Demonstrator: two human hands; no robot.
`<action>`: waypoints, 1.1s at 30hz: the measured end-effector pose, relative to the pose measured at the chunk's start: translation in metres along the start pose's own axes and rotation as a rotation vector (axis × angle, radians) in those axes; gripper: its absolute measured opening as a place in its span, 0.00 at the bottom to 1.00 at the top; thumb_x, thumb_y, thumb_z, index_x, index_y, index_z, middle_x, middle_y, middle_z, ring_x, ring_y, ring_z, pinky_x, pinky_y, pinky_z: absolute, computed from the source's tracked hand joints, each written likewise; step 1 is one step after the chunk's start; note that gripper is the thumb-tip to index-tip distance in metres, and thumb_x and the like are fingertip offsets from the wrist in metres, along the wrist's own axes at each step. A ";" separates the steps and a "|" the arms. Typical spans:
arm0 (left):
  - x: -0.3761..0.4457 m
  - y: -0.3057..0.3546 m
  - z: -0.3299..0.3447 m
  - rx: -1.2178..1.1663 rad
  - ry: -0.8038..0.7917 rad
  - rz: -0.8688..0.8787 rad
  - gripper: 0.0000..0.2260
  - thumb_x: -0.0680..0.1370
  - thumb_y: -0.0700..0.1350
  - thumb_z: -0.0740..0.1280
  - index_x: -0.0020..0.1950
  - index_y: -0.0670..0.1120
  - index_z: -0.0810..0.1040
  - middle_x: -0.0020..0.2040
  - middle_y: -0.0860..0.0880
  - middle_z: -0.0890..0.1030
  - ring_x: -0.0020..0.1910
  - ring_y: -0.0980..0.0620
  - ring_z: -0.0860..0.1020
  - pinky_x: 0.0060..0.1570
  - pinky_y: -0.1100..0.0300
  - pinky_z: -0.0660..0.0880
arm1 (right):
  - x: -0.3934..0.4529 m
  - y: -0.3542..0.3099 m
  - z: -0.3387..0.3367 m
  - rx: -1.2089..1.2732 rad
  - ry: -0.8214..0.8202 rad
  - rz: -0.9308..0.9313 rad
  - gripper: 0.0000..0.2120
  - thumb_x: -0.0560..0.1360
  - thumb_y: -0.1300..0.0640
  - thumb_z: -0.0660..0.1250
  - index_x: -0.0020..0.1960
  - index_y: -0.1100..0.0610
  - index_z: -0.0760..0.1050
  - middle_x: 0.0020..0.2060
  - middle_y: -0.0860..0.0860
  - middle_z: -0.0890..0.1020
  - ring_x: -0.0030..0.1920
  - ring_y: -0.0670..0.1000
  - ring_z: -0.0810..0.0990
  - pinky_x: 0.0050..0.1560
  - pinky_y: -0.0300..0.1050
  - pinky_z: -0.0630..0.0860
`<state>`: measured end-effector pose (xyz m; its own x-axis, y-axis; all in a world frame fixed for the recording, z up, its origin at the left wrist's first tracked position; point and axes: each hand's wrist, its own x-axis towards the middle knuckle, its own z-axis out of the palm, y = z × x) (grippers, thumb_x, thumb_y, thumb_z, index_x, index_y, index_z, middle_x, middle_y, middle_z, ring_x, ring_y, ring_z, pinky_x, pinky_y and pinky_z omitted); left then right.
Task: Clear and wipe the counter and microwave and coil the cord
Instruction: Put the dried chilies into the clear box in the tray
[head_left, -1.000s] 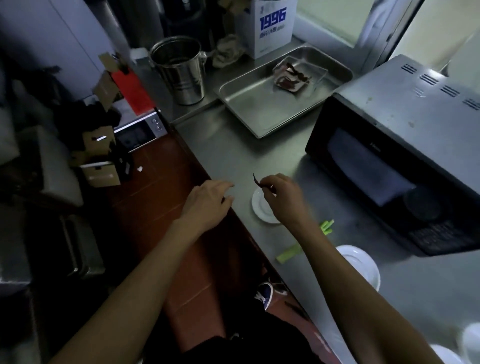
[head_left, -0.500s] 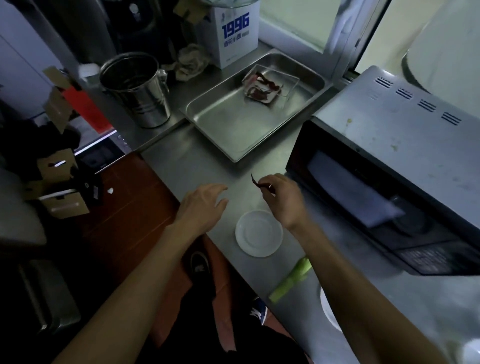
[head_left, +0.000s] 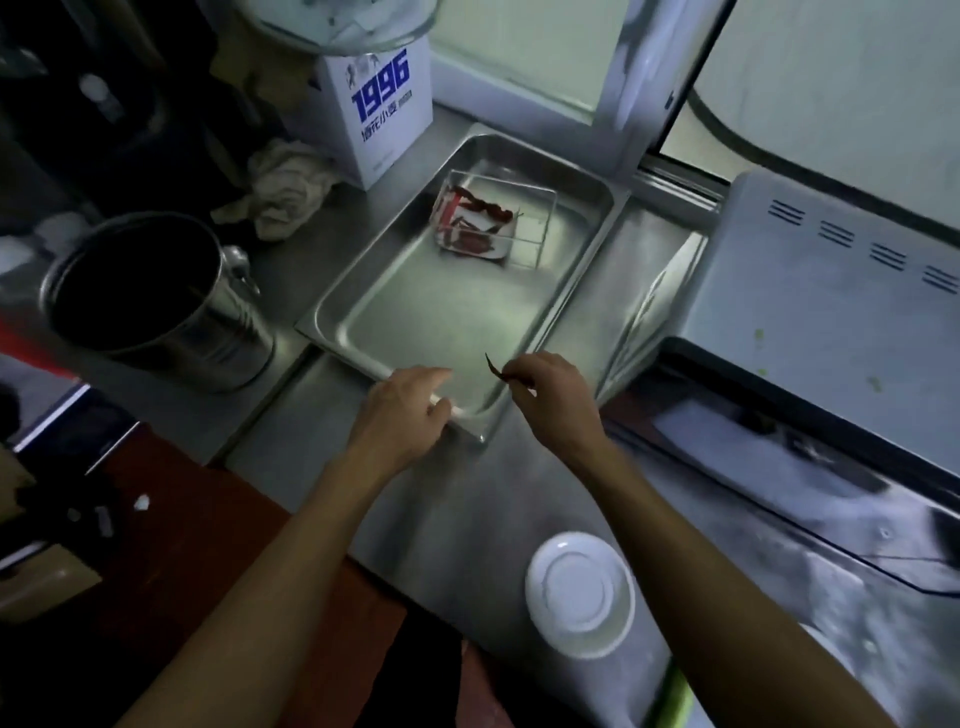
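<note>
My right hand (head_left: 550, 389) pinches a small dark dried chili (head_left: 493, 367) above the near right corner of the steel tray (head_left: 415, 322). My left hand (head_left: 405, 410) rests on the tray's near rim, fingers curled over the edge. Inside the tray's far end stands a clear plastic box (head_left: 491, 221) holding more red chilies. The microwave (head_left: 831, 364) sits to the right on the steel counter (head_left: 467, 493), its dark door facing me. A white saucer (head_left: 579, 595) lies upside down on the counter between my forearms. No cord is visible.
A steel pot (head_left: 150, 301) stands left of the tray. A crumpled cloth (head_left: 285, 189) and a white carton printed 1996 (head_left: 379, 104) sit behind it. A green strip (head_left: 675, 696) lies at the bottom edge. The red floor (head_left: 171, 545) lies beyond the counter's left edge.
The view and both hands moved forward toward the tray. My left hand went from hovering over the counter edge to the tray's near rim. The right hand still pinches the chili.
</note>
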<state>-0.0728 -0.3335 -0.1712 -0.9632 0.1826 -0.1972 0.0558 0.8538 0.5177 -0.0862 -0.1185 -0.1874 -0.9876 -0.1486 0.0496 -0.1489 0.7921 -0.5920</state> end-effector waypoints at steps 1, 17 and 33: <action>0.011 -0.005 -0.005 -0.003 -0.002 0.015 0.20 0.77 0.50 0.64 0.67 0.45 0.77 0.63 0.44 0.79 0.63 0.41 0.76 0.63 0.47 0.73 | 0.012 -0.002 0.002 -0.008 0.002 0.021 0.09 0.74 0.60 0.69 0.53 0.53 0.83 0.45 0.51 0.82 0.48 0.53 0.79 0.49 0.53 0.77; 0.136 -0.038 -0.054 -0.015 -0.044 0.145 0.18 0.81 0.53 0.63 0.70 0.52 0.74 0.68 0.52 0.76 0.66 0.49 0.74 0.64 0.48 0.72 | 0.150 -0.010 0.021 -0.101 0.164 0.087 0.09 0.76 0.61 0.68 0.54 0.56 0.83 0.46 0.53 0.84 0.48 0.56 0.80 0.49 0.59 0.78; 0.238 -0.047 -0.058 -0.038 -0.094 0.091 0.17 0.81 0.51 0.64 0.70 0.52 0.73 0.69 0.51 0.75 0.66 0.48 0.74 0.64 0.47 0.73 | 0.267 0.022 0.034 -0.093 0.163 0.141 0.09 0.76 0.61 0.68 0.54 0.55 0.82 0.48 0.52 0.84 0.48 0.53 0.81 0.51 0.56 0.79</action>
<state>-0.3198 -0.3583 -0.1941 -0.9255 0.3052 -0.2243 0.1302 0.8125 0.5682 -0.3518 -0.1611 -0.2142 -0.9926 0.0595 0.1055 -0.0050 0.8506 -0.5258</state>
